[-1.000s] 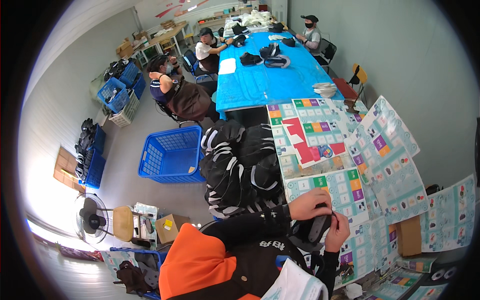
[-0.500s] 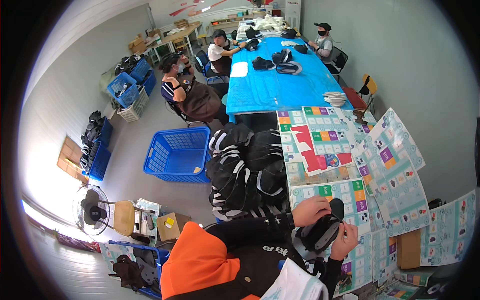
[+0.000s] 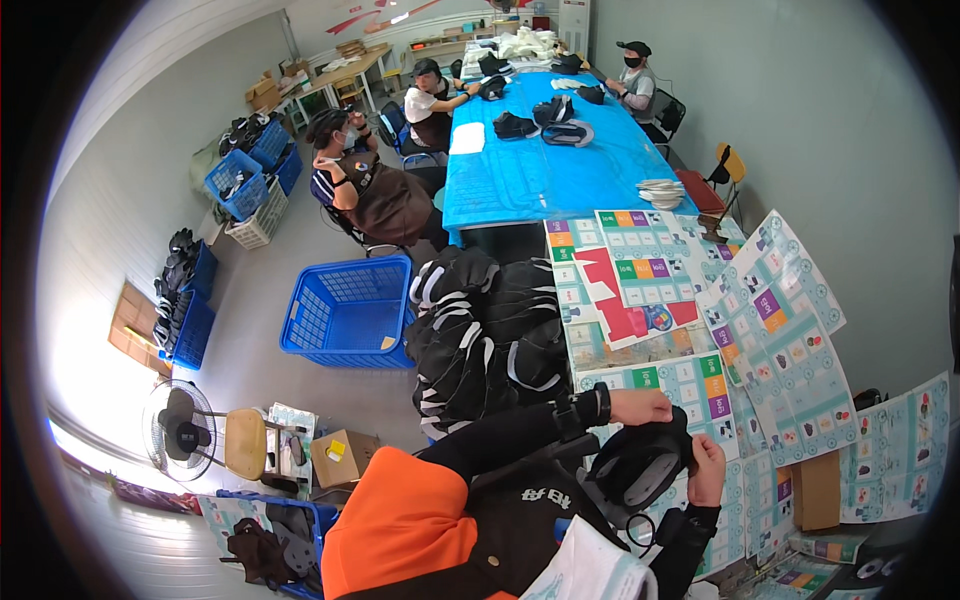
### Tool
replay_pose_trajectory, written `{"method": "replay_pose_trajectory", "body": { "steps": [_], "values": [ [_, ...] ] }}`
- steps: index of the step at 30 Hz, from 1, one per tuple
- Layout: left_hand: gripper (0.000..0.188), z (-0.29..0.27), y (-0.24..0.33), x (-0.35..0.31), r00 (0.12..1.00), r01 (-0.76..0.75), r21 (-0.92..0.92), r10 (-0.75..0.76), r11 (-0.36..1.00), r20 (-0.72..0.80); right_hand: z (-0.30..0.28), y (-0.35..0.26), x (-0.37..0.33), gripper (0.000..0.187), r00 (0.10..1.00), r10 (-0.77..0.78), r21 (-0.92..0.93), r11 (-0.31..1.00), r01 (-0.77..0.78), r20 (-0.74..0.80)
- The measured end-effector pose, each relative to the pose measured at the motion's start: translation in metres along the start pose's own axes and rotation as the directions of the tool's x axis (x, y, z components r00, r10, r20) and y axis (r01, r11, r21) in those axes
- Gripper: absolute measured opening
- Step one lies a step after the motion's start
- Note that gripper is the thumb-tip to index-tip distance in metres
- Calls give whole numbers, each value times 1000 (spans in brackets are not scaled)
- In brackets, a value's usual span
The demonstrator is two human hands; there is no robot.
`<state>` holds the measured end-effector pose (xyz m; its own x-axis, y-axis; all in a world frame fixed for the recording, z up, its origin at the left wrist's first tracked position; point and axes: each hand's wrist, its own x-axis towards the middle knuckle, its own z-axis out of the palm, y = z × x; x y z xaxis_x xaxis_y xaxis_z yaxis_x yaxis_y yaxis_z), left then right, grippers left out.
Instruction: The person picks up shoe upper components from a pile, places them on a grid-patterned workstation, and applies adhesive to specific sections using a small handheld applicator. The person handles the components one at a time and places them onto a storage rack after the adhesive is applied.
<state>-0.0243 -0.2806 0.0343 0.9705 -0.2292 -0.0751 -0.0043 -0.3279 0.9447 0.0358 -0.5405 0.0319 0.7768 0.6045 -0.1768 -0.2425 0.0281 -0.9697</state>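
Observation:
A black cap (image 3: 640,462) with grey on its inner side rests in front of me, at the edge of the sheet-covered worktop. My left hand (image 3: 640,406) is closed on its far black edge. On the cap's right side, my right hand (image 3: 708,468) pinches the rim between thumb and fingers. Between the two hands the black edge is spread out. Close to my right wrist there is a thin dark ring (image 3: 640,531), whose kind I cannot make out.
Black caps (image 3: 490,330) with white edges are heaped left of the worktop (image 3: 690,375), beside a blue basket (image 3: 345,345). Ahead stands a blue-covered table (image 3: 540,185) with several caps; three people sit around it. A fan (image 3: 185,428) is at the lower left.
My left hand has shifted slightly right, and my right hand has moved up and right. The thin dark piece held between them before is no longer distinct; both hands now grip the cap's edge.

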Motion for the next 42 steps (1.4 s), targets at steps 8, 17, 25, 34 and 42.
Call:
{"method": "replay_pose_trajectory", "body": {
  "steps": [8,17,25,34,42],
  "values": [
    [35,11,-18,50,995,-72,-145,62,987,-73,46,-39,-10,51,891,-408,-937,187,296,200],
    [85,2,-19,-9,982,74,-158,-99,985,-161,-54,40,-17,30,754,-472,-824,545,-157,-456],
    [70,14,-36,27,976,5,-212,-51,977,-211,-87,135,-19,30,628,-307,-636,658,-402,-715],
    [31,86,2,82,979,70,531,45,844,-201,-107,233,-68,41,781,121,-77,974,-211,-613],
    [16,171,-14,124,986,-143,818,148,557,71,-198,284,-172,79,366,-79,-373,279,-885,-927]
  ]
}}
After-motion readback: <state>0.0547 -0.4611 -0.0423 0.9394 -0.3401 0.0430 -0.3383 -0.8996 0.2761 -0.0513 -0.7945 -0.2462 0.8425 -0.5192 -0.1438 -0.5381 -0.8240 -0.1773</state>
